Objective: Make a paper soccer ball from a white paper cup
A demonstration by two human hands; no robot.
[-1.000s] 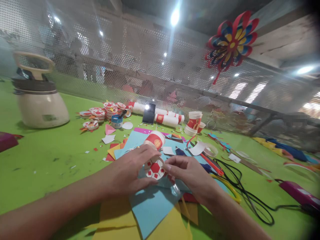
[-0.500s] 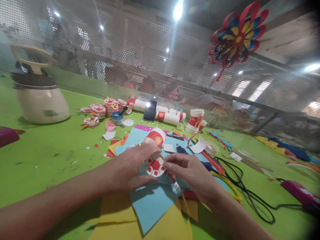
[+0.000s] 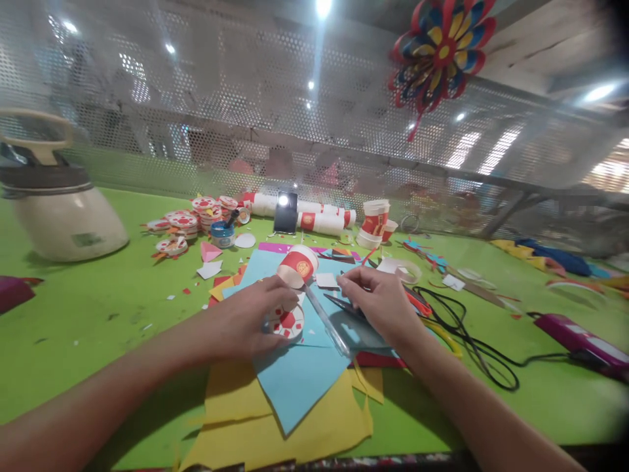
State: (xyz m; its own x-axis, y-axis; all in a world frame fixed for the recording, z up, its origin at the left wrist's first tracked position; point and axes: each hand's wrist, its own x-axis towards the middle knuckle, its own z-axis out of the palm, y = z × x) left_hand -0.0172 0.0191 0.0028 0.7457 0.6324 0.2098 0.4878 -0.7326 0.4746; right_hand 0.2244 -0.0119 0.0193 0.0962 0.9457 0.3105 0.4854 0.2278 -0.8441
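Observation:
My left hand (image 3: 263, 314) is closed round a shallow cut paper-cup piece (image 3: 288, 321) with a red-and-white football pattern, tilted over a light blue paper sheet (image 3: 295, 377). A red-and-white paper cup (image 3: 299, 265) lies on its side just beyond those fingers. My right hand (image 3: 376, 301) has its thumb and fingertips pinched together near a small white paper piece (image 3: 326, 280). Whatever the pinch holds, if anything, I cannot make out. A dark pointed tool (image 3: 341, 303) shows under that hand. Between the hands lies a long clear stick (image 3: 327, 321).
Stacked football-patterned pieces (image 3: 184, 221) and a blue jar (image 3: 223, 234) stand at the back left. Behind the work are a phone (image 3: 285, 213) and stacked cups (image 3: 374, 223). A black cable (image 3: 472, 341) runs to a purple power strip (image 3: 584, 337); a large sprayer bottle (image 3: 66, 219) stands left.
My right hand has left the patterned cup piece and moved up and right. The left hand keeps the piece, shifted slightly left. The clear stick now shows fully, and the view has turned slightly.

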